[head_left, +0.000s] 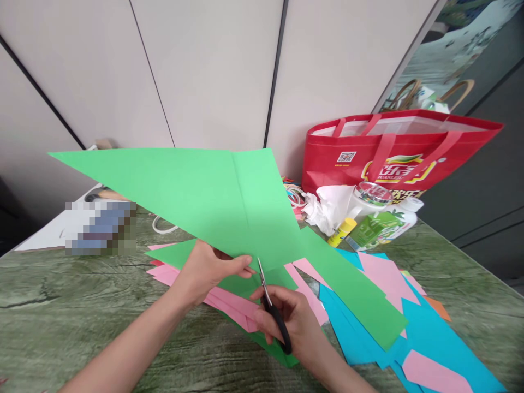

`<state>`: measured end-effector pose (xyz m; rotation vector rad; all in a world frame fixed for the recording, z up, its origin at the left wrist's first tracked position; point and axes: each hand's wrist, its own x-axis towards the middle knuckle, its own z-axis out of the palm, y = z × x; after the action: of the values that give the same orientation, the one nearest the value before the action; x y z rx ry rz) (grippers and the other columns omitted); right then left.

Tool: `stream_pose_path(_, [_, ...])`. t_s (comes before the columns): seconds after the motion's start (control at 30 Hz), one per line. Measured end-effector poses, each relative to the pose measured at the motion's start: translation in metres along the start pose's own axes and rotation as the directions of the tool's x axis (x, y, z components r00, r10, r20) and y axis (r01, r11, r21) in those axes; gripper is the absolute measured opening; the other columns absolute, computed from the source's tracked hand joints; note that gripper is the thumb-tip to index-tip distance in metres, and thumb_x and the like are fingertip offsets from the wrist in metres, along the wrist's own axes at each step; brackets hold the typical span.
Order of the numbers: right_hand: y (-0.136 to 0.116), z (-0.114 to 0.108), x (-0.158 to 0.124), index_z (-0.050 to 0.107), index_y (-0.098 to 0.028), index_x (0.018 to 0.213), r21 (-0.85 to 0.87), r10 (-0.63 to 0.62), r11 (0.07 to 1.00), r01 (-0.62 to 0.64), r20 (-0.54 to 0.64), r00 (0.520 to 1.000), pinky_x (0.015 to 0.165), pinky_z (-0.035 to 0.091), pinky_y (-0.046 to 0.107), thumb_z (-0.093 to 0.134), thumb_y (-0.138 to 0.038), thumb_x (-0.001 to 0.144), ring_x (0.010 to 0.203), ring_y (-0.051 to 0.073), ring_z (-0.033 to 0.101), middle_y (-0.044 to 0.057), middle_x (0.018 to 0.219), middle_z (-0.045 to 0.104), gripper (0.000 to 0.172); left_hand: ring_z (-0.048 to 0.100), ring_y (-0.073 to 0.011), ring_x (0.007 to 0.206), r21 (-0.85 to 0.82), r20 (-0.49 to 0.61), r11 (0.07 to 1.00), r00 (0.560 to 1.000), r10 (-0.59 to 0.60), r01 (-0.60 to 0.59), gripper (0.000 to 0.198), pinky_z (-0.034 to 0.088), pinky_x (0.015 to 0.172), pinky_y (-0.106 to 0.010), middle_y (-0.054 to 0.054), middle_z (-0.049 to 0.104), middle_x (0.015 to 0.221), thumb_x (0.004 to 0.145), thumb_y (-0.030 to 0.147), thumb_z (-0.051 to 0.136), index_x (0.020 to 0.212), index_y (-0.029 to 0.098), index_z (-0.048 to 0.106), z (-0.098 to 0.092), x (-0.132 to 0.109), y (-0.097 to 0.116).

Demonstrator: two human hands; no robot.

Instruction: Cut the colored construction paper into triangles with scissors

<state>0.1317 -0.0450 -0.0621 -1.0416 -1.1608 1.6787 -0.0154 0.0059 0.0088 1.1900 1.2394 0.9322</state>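
A large sheet of green paper (196, 191) with a crease down it is held up over the table. My left hand (208, 270) pinches its lower edge between thumb and fingers. In my right hand (286, 314) are black-handled scissors (275, 316), their blades pointing up at the sheet's lower edge, close to my left thumb. Below my hands lie pink paper pieces (233, 308) and more green paper. To the right, a green strip (360, 292) rests across blue paper (352, 333) and pink scraps.
At the back right stands a red bag (327, 158). In front of it are crumpled white tissue (327, 204), a yellow glue stick (342, 232), a green box (374, 229) and a white mug (364, 204). A blurred blue item (104, 226) lies on the left.
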Motion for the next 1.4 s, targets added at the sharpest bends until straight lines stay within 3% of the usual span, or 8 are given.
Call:
stream_pose_path(0.4, [0.001, 0.0, 0.0, 0.056, -0.015, 0.073, -0.032, 0.019, 0.999, -0.02, -0.034, 0.999, 0.031, 0.032, 0.016, 0.07, -0.037, 0.06, 0.034, 0.004, 0.037, -0.006, 0.045, 0.05, 0.029, 0.066, -0.0173, 0.052, 0.015, 0.0, 1.0, 1.0, 0.002, -0.002, 0.015, 0.053, 0.052, -0.025, 0.003, 0.068, 0.054, 0.057, 0.015, 0.071, 0.068, 0.016, 0.06, 0.0, 0.0, 0.001])
stream_pose_path(0.63, [0.0, -0.002, 0.001, 0.057, -0.015, 0.081, 0.003, -0.041, 0.999, 0.041, 0.005, 0.999, 0.048, 0.041, 0.02, 0.075, -0.024, 0.058, 0.049, 0.009, 0.048, -0.005, 0.056, 0.053, 0.031, 0.066, -0.017, 0.052, -0.01, 0.059, 1.0, 0.998, 0.009, -0.009, 0.016, 0.053, 0.052, -0.025, 0.003, 0.069, 0.056, 0.058, 0.015, 0.07, 0.072, 0.017, 0.061, 0.003, 0.0, -0.004])
stream_pose_path(0.77, [-0.006, -0.003, -0.001, 0.055, -0.016, 0.074, -0.032, -0.062, 0.998, 0.062, 0.002, 0.998, 0.052, 0.04, 0.021, 0.074, -0.025, 0.06, 0.054, 0.01, 0.048, -0.004, 0.06, 0.053, 0.025, 0.067, -0.0177, 0.054, 0.005, 0.117, 1.0, 0.993, -0.016, 0.016, 0.01, 0.054, 0.058, -0.026, 0.002, 0.069, 0.053, 0.062, 0.015, 0.067, 0.07, 0.016, 0.062, 0.007, -0.002, -0.007])
stream_pose_path(0.97, [-0.001, -0.004, 0.0, 0.055, -0.017, 0.077, -0.041, -0.075, 0.996, 0.075, -0.008, 0.997, 0.049, 0.039, 0.021, 0.074, -0.028, 0.059, 0.051, 0.009, 0.045, -0.004, 0.058, 0.051, 0.029, 0.067, -0.0185, 0.054, 0.055, 0.09, 0.998, 0.996, -0.024, 0.019, 0.004, 0.053, 0.056, -0.026, 0.002, 0.069, 0.051, 0.061, 0.016, 0.066, 0.059, 0.016, 0.063, 0.007, -0.002, -0.008])
stream_pose_path(1.4, [-0.002, -0.002, 0.0, 0.056, -0.017, 0.075, -0.057, -0.03, 0.998, 0.028, -0.028, 0.999, 0.038, 0.036, 0.019, 0.072, -0.034, 0.06, 0.038, 0.007, 0.042, -0.007, 0.048, 0.049, 0.029, 0.066, -0.0188, 0.052, 0.036, 0.043, 0.999, 0.999, -0.002, 0.0, 0.014, 0.051, 0.051, -0.026, 0.004, 0.067, 0.052, 0.057, 0.015, 0.069, 0.067, 0.017, 0.061, 0.007, -0.003, -0.006])
